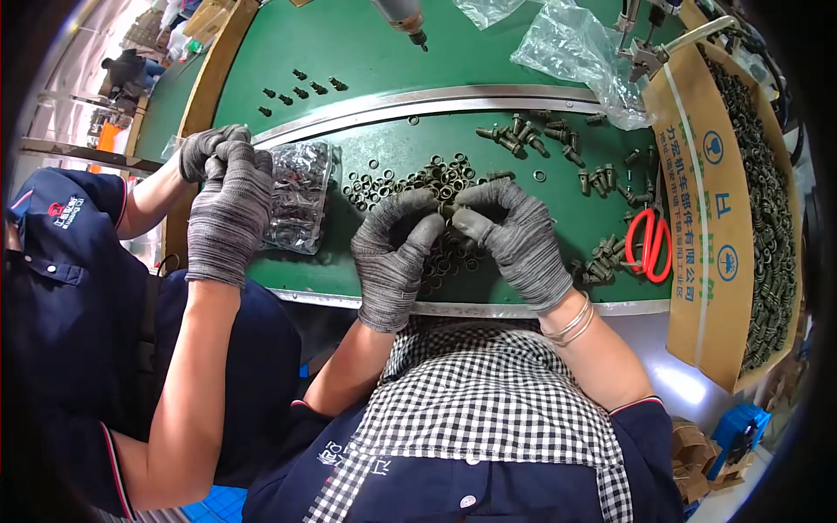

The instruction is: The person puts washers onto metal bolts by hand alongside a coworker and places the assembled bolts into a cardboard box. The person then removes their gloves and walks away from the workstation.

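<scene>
Both my hands wear grey knit gloves and meet over the green table (488, 96), fingertip to fingertip. My left hand (392, 257) is closed in a pinch of thumb and forefinger. My right hand (514, 235) pinches from the other side. Between the fingertips shows a bit of a small dark metal part (447, 210), mostly covered, so its kind is unclear. Small metal rings (370, 189) lie heaped behind and beneath my hands. To the right are loose bolts (527, 135), more bolts (602, 261) near the front edge, and red-handled scissors (649, 248).
At left, a co-worker's gloved hands (228, 200) are close together beside a clear bag of dark parts (296, 196). A cardboard box (693, 227) full of metal parts stands right. Overhead hangs a power driver (403, 16). Several bolts (301, 91) stand beyond a metal rail (436, 100).
</scene>
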Motion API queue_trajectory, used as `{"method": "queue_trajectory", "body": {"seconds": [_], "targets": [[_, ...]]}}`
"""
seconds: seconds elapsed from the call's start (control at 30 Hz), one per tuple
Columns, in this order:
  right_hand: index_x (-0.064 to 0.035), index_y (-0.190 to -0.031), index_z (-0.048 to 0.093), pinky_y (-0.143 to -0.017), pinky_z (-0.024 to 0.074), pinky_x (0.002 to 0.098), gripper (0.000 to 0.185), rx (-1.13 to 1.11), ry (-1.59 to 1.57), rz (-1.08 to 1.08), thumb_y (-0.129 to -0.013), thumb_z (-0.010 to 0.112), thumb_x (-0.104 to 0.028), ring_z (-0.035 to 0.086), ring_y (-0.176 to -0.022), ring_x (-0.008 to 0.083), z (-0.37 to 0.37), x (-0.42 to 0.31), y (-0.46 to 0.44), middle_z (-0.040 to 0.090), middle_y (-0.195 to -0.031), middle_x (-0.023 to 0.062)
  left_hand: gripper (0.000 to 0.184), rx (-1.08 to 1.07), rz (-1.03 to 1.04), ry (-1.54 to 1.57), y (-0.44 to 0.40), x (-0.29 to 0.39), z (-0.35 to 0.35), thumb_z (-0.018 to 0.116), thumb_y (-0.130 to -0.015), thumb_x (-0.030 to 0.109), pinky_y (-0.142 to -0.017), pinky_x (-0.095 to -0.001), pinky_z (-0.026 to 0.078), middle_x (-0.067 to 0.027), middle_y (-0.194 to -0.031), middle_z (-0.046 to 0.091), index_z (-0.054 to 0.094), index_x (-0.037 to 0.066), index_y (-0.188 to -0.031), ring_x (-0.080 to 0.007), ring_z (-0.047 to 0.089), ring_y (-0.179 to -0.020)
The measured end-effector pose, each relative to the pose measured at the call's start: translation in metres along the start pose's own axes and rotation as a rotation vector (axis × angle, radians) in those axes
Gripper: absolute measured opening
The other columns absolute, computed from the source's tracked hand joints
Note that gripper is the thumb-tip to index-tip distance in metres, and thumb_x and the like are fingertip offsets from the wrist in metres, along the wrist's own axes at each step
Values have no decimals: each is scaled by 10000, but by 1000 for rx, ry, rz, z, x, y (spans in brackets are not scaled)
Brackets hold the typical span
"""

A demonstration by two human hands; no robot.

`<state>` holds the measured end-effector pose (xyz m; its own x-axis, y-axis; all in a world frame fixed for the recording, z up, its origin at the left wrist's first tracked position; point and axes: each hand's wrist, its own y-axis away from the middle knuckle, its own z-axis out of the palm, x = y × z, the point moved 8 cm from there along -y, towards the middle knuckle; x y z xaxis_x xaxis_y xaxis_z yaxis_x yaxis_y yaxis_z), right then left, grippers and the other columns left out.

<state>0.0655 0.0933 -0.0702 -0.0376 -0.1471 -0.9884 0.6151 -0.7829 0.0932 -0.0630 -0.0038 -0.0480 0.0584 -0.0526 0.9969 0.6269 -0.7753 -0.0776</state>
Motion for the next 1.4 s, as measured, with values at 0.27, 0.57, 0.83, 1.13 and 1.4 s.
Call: {"method": "queue_trajectory", "body": {"seconds": [0.27,0.57,0.83,1.13,1.4], "targets": [[22,-1013,654,-631,561,248,203,-199,-88,111,-902,680,-146,661,-723,117,-1,3,-2,685,-853,69,262,-185,188,-140,-1,12,6,726,-825,-32,-821,-262,526,-61,-1010,675,655,20,-1071,-120,647,-905],[-17,-980,640,-593,526,222,310,-312,-286,194,-943,628,-325,631,-677,96,4,10,16,658,-799,40,279,-377,248,-263,-6,35,28,763,-809,48,-786,-270,519,-64,-944,685,660,7,-1064,-128,634,-848],[18,-1153,603,-658,512,242,351,-283,-396,259,-894,685,-205,609,-723,102,-41,-34,72,643,-866,44,333,-550,460,-231,13,58,75,847,-678,143,-647,-283,478,-61,-804,653,678,28,-940,-176,609,-735],[-10,-969,665,-770,519,305,151,959,1045,-297,-840,673,-89,658,-840,191,-239,-221,191,684,-942,109,242,-321,450,-532,2,12,55,663,-821,-53,-868,-306,510,-86,-980,682,654,20,-1051,-186,648,-938],[-12,-1042,625,-906,473,383,257,890,1680,-365,-800,675,-84,617,-988,306,-208,-223,170,632,-1112,124,232,-220,363,-689,8,33,36,678,-828,13,-792,-347,530,-102,-950,681,672,49,-1057,-258,651,-913]]}}
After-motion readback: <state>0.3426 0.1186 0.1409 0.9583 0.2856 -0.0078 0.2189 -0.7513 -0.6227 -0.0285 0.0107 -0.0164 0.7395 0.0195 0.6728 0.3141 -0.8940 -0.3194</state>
